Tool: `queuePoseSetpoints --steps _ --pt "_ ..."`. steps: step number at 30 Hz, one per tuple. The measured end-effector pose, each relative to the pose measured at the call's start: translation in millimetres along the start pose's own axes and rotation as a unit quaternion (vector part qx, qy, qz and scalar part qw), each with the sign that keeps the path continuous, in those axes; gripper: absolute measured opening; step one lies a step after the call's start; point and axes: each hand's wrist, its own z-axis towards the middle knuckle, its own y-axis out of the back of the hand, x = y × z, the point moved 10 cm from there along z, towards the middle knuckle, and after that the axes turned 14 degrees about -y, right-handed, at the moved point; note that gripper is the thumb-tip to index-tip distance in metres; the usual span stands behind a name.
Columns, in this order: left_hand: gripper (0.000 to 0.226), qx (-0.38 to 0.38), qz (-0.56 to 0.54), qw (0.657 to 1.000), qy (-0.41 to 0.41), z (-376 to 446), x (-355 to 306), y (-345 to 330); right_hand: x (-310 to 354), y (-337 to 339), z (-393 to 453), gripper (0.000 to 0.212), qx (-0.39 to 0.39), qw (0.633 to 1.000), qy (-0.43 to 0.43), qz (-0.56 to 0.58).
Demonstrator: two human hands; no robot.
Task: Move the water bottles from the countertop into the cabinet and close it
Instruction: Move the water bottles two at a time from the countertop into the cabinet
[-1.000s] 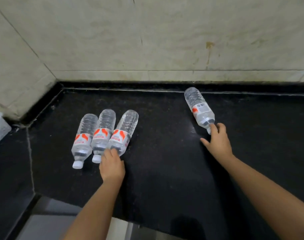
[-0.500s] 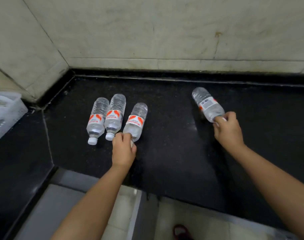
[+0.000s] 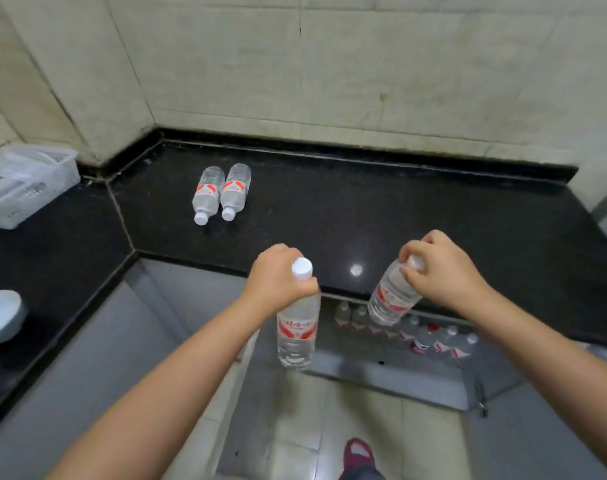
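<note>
The left hand has its fingers curled round the neck of one water bottle, hanging cap-up at 6 o'clock off the countertop; the right hand pinches another bottle by its cap at 5 o'clock above the open cabinet; two more bottles lie touching at 10 o'clock.

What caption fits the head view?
Left hand and right hand each carry a bottle toward the open cabinet.
</note>
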Motion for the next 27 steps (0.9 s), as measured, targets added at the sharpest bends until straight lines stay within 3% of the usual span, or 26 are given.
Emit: queuePoseSetpoints --steps 7,12,14,19,27 --pt "0.064 0.146 -0.043 0.988 -0.032 -54.3 -23.2 -97.3 -49.4 -77.3 -63.5 0.015 0.217 0.976 0.006 -0.020" --pt "0.057 0.254 -0.067 0.964 0.031 -58.2 11.4 -199.8 -97.6 -169.2 -78.0 0.023 0.303 0.953 0.024 -0.023" --pt "0.043 0.284 -0.068 0.955 0.058 -53.1 31.0 -242.4 -113.5 -203.9 -74.3 0.023 0.293 0.954 0.047 -0.030" --pt "0.044 0.300 -0.036 0.949 0.089 -32.7 93.4 -347.1 -152.9 -299.9 -38.5 0.044 0.213 0.974 0.073 -0.027" --pt "0.033 0.270 0.062 0.960 0.047 -0.2 201.8 -498.7 -209.3 -481.5 29.0 0.031 0.188 0.977 0.073 -0.065"
